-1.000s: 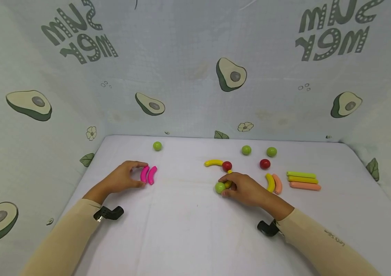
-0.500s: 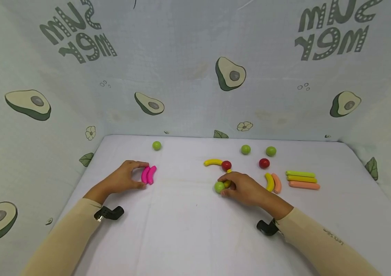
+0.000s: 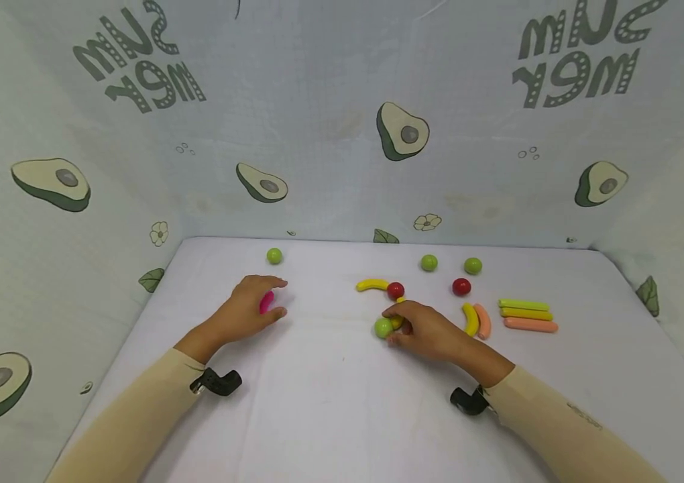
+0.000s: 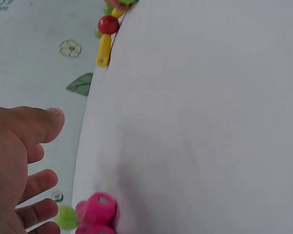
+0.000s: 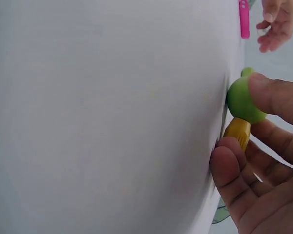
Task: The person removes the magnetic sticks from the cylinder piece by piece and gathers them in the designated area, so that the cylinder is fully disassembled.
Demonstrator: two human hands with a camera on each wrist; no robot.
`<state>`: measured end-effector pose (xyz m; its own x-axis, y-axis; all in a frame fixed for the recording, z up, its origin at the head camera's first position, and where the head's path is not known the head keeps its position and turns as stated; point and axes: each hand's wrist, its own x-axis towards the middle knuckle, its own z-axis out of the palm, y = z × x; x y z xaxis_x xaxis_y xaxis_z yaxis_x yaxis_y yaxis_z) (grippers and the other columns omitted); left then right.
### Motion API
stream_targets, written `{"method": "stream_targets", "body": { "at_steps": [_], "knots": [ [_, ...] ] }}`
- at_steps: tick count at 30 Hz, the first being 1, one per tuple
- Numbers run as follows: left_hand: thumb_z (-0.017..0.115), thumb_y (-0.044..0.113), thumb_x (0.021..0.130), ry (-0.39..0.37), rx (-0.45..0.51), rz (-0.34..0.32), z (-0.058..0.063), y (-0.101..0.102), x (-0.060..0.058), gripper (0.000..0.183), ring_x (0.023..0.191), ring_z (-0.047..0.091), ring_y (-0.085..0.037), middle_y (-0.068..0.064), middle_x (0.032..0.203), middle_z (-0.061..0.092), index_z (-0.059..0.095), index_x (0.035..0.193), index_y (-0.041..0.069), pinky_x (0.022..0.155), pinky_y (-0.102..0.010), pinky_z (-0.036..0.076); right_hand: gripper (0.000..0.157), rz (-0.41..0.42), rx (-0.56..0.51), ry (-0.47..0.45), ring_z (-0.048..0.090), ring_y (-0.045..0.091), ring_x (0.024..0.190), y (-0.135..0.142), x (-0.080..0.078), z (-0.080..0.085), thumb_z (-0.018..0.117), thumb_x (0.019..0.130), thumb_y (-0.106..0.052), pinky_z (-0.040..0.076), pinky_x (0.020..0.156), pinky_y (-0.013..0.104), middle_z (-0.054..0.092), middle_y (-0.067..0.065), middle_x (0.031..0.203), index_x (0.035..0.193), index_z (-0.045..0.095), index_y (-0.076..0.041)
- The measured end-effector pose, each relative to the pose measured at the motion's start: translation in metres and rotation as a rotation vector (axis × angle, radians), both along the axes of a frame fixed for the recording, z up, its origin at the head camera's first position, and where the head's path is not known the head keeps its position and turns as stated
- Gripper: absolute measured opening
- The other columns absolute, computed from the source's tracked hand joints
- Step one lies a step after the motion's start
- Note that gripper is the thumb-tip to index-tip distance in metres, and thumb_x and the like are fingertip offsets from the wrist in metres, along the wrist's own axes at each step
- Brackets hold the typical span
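My left hand [image 3: 249, 310] is over the pink curved pieces with its fingers spread, holding nothing. One pink curved piece [image 3: 266, 302] shows between thumb and fingers in the head view; the left wrist view shows a pink cluster [image 4: 98, 209] just beyond the fingertips. My right hand [image 3: 429, 330] pinches a green ball [image 3: 383, 328], its thumb pressed on the ball in the right wrist view. Against that ball lies a yellow piece [image 5: 238, 130], partly covered by the fingers. A red ball [image 3: 395, 290] and a yellow curved piece [image 3: 372, 285] touch each other just behind.
Right of the right hand lie a yellow and an orange curved piece [image 3: 483, 322], then a row of straight sticks [image 3: 526, 315]. Behind them are a red ball [image 3: 461, 287] and green balls [image 3: 429, 263]. Another green ball [image 3: 274, 255] sits at the back left. A printed cloth [image 3: 318, 134] hangs behind.
The two pink pieces came together as my left hand pushed from their left. Now that hand has lifted off and moved right over them, fingers extended. My right hand stays in place.
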<state>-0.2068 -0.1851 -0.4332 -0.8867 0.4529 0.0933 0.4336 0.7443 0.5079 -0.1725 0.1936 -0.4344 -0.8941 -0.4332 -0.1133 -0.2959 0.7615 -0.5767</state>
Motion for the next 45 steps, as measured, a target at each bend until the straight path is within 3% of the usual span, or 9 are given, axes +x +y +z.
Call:
{"method": "stream_targets", "body": {
  "at_steps": [7,14,25,30,39,45],
  "knots": [
    [0.076,0.024,0.095,-0.015,0.009,-0.152,-0.005,0.041,0.018,0.049,0.136,0.045,-0.029,-0.005,0.14,0.059,0.06,0.139,0.009,0.113,-0.048,0.036,0.049,-0.068,0.042,0.048,0.055,0.016,0.086,0.004,0.005,0.004,0.083,0.088,-0.016,0.053,0.075,0.027,0.051,0.014,0.125,0.133,0.065,-0.009],
    [0.072,0.029,0.097,-0.065,-0.015,-0.235,-0.012,0.075,0.029,0.048,0.136,0.045,-0.022,0.001,0.139,0.059,0.06,0.14,0.014,0.115,-0.041,0.035,0.053,-0.116,0.103,0.04,0.057,0.021,0.092,0.007,0.004,0.007,0.081,0.09,-0.018,0.056,0.083,0.036,0.049,0.021,0.141,0.139,0.062,-0.01],
    [0.072,0.033,0.098,-0.034,-0.026,-0.263,-0.02,0.118,0.032,0.05,0.132,0.05,-0.018,0.004,0.138,0.062,0.059,0.143,0.017,0.112,-0.035,0.039,0.04,-0.069,0.107,0.048,0.057,0.035,0.119,0.009,-0.004,0.001,0.079,0.092,-0.018,0.049,0.102,0.052,0.058,0.018,0.134,0.13,0.069,-0.011],
    [0.073,0.035,0.097,0.001,-0.03,-0.25,-0.024,0.135,0.03,0.053,0.125,0.054,-0.017,0.006,0.132,0.065,0.058,0.145,0.019,0.106,-0.034,0.044,0.034,-0.055,0.086,0.058,0.057,0.034,0.117,0.009,-0.007,-0.001,0.08,0.091,-0.018,0.049,0.101,0.052,0.06,0.017,0.131,0.123,0.072,-0.013],
    [0.077,0.037,0.094,0.103,-0.12,-0.246,-0.025,0.16,0.026,0.048,0.108,0.058,-0.018,0.008,0.122,0.07,0.065,0.137,0.021,0.093,-0.03,0.048,0.031,-0.061,0.087,0.057,0.059,0.032,0.113,0.008,-0.009,0.0,0.082,0.089,-0.019,0.051,0.099,0.051,0.062,0.014,0.125,0.119,0.075,-0.015],
    [0.08,0.036,0.091,0.11,-0.133,-0.216,-0.025,0.166,0.024,0.042,0.1,0.056,-0.015,0.01,0.11,0.072,0.069,0.129,0.022,0.086,-0.027,0.047,0.031,-0.067,0.087,0.061,0.06,0.032,0.113,0.008,-0.009,-0.001,0.083,0.088,-0.021,0.051,0.1,0.05,0.064,0.011,0.121,0.117,0.076,-0.017]
  ]
}}
